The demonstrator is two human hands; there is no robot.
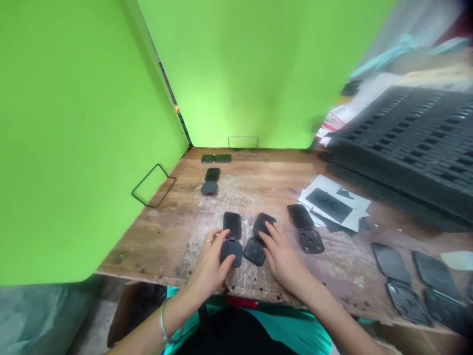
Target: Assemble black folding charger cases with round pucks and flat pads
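Note:
Two opened black compact cases lie unfolded side by side near the table's front edge. At the left compact case (232, 224), my left hand (212, 259) grips the left side, its thumb on the lower half and a finger by the hinge. My right hand (283, 251) rests with fingers spread on the upper half and right edge of the other compact case (254, 250), which sits slightly tilted. A third opened case (311, 240), with round holes in one half, is just right of my right hand.
More opened cases (212, 175) lie at the back left, others (408, 301) at the front right. Paper sheets with a dark cut piece (328, 204) lie right of centre, near a slotted black crate (402, 143). Green panels (258, 74) with wire stands (154, 185) border the wooden table (155, 241).

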